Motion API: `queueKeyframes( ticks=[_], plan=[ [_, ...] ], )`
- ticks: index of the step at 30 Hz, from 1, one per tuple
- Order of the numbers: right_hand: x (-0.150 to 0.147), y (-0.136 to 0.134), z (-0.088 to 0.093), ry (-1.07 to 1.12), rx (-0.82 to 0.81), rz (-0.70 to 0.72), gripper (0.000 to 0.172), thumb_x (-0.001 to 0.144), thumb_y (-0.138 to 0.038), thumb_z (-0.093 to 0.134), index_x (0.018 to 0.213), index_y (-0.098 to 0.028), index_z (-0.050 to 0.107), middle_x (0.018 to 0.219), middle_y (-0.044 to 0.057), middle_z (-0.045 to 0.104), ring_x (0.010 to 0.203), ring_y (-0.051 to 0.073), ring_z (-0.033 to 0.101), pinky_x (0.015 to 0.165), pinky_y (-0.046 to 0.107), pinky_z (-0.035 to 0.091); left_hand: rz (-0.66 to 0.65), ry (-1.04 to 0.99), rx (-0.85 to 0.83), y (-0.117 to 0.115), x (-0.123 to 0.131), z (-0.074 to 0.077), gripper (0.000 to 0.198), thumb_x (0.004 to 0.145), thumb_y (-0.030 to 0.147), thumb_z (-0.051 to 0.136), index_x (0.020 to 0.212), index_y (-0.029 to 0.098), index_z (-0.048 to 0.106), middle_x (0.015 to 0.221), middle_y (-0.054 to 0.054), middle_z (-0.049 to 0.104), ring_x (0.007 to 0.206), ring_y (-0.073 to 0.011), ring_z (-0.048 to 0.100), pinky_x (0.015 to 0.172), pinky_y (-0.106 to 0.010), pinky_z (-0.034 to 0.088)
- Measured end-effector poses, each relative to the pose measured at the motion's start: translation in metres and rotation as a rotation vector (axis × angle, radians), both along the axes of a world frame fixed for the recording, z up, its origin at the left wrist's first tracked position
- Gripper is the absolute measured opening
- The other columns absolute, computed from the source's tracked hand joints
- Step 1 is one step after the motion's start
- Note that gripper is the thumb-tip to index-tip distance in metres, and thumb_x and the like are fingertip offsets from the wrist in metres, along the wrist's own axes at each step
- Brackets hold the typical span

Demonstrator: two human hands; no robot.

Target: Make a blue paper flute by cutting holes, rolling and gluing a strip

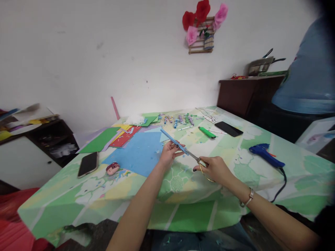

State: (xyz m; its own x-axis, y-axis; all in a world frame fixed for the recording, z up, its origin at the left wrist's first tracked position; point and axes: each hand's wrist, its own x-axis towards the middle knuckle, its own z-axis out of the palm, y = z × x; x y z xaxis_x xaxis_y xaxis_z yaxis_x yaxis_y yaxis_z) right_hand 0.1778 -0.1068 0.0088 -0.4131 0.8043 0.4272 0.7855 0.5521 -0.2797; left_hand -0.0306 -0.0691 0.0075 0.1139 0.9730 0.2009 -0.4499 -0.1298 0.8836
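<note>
Above the near middle of the table, my left hand (169, 153) pinches a narrow strip of blue paper (169, 134), which slants up to the left. My right hand (216, 169) has its fingers through the handles of gold-handled scissors (194, 156). The scissor blades lie at the lower right end of the strip, close to my left fingers; whether they are fully closed I cannot make out. Flat on the table, left of my hands, is a large sheet of blue paper (138, 153).
Green paper (101, 140) and red paper (125, 136) lie left. A phone (88, 164), another phone (228, 128), a green cutter (206, 132) and a corded blue glue gun (265, 155) rest on the patterned tablecloth (193, 216). A person in blue (306, 76) is at the right.
</note>
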Motion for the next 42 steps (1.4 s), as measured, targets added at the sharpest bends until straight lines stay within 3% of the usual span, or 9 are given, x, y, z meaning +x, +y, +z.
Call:
queueKeyframes(
  ticks=[28,42],
  plan=[
    [-0.012,-0.002,0.002,-0.017,0.012,-0.073,0.038,0.076,-0.057,0.051,0.073,-0.021,0.065,0.058,0.005,0.066,0.052,0.018,0.057,0.049,0.025,0.024,-0.117,0.082,-0.018,-0.004,0.002,-0.001,0.032,0.068,0.025,0.069,0.088,0.015,0.046,0.083,-0.011,0.070,0.077,-0.0226,0.067,0.073,-0.039,0.051],
    [-0.016,-0.002,0.003,0.024,-0.028,-0.053,0.035,0.076,-0.054,0.054,0.075,-0.021,0.065,0.058,0.003,0.064,0.052,0.017,0.055,0.049,0.024,0.026,-0.096,0.065,-0.022,-0.003,0.002,-0.003,0.032,0.068,0.025,0.069,0.089,0.016,0.046,0.085,-0.012,0.070,0.077,-0.0219,0.067,0.071,-0.038,0.052]
  ],
)
